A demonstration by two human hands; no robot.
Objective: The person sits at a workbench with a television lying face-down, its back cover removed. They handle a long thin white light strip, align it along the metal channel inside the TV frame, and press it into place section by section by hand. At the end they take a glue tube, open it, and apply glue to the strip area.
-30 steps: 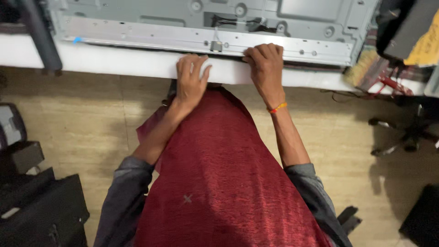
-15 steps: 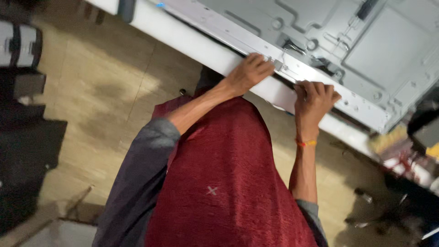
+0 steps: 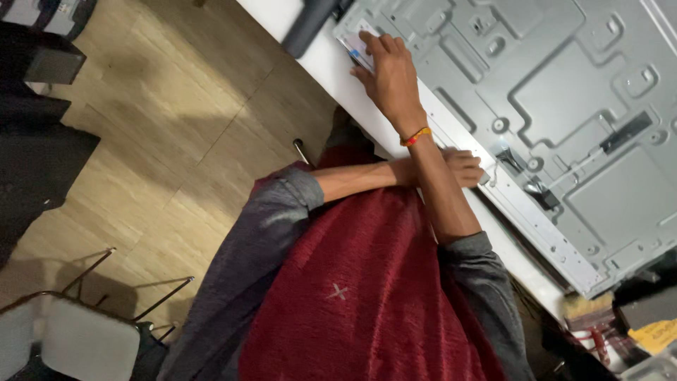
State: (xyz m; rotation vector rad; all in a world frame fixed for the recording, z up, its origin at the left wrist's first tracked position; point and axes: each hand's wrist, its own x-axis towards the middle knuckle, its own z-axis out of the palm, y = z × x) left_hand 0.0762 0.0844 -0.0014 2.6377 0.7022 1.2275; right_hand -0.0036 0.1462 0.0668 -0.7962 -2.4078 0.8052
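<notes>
1. The large grey metal panel [image 3: 564, 106], a pressed sheet with raised ribs, screw bosses and cut-outs, lies flat on the white table [image 3: 331, 67], filling the upper right of the view; its long near edge runs slantwise from the upper middle down to the lower right.
2. The right hand [image 3: 388, 67] reaches across the body to the panel's near corner. Its fingers are laid together and curled down onto the edge strip there, pressing on it, with a small blue-marked label just under the fingertips. Whether anything is pinched between fingers and thumb cannot be told. An orange thread band [image 3: 416, 135] circles that wrist.
3. The left hand [image 3: 462, 168] lies further along the same edge, passing under the right forearm, so the two arms cross. It is loosely curled against the edge strip, next to a small dark connector; most of it is hidden by the right forearm, so its grasp cannot be told.
4. The panel thus lies beyond both hands, which touch only its near edge.
5. A dark bar [image 3: 310, 25] lies slanted on the table just beside the panel's corner.
6. The person wears a dark red vest over grey sleeves.
7. Below lies a pale wooden floor [image 3: 162, 141], with a white-seated chair [image 3: 77, 339] at the lower left and dark cases at the left edge.
8. At the lower right, beside the panel's far corner, there is cluttered small gear, including a red-handled tool [image 3: 599, 346].
</notes>
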